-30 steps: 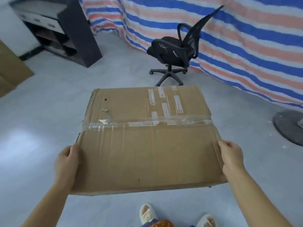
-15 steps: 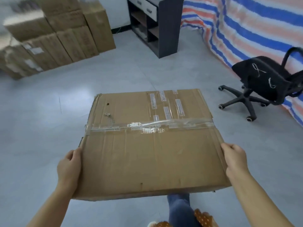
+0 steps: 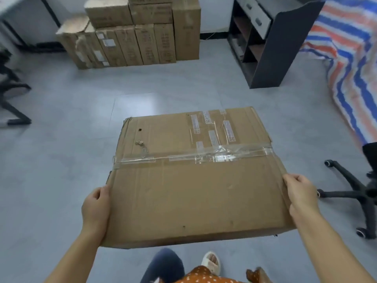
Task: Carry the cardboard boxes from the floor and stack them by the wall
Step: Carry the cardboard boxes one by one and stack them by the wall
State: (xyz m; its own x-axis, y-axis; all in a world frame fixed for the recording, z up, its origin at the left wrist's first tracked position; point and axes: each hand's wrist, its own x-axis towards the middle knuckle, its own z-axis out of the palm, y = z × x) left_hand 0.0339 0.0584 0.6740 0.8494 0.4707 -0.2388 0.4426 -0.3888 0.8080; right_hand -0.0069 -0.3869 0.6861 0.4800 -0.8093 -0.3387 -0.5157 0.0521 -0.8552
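Left fingers: the left hand (image 3: 95,209) presses flat against the left side of the box, thumb on the top edge; its fingers run down the side out of sight, so I cannot tell how far they curl beneath.
Right fingers: the right hand (image 3: 301,193) grips the right edge, thumb over the top, fingers (image 3: 293,177) bent round the corner fold.
Carried thing: a wide, flat brown cardboard box sealed with clear tape (image 3: 193,176), held level in the air between both hands, above the grey tiled floor (image 3: 61,139).
Destination: a stack of brown cardboard boxes (image 3: 140,33) by the white wall (image 3: 214,15), straight ahead and well apart from the carried box.
Nearby: a dark open shelf unit (image 3: 271,43) stands right of the stack; a black swivel chair base (image 3: 350,193) sits near the right hand.
Step in hand: the carry, judged about midway across the room.
Next move: likely walking forward, keeping clear of the chair base, then setting the box on or beside the stack, squared to it.
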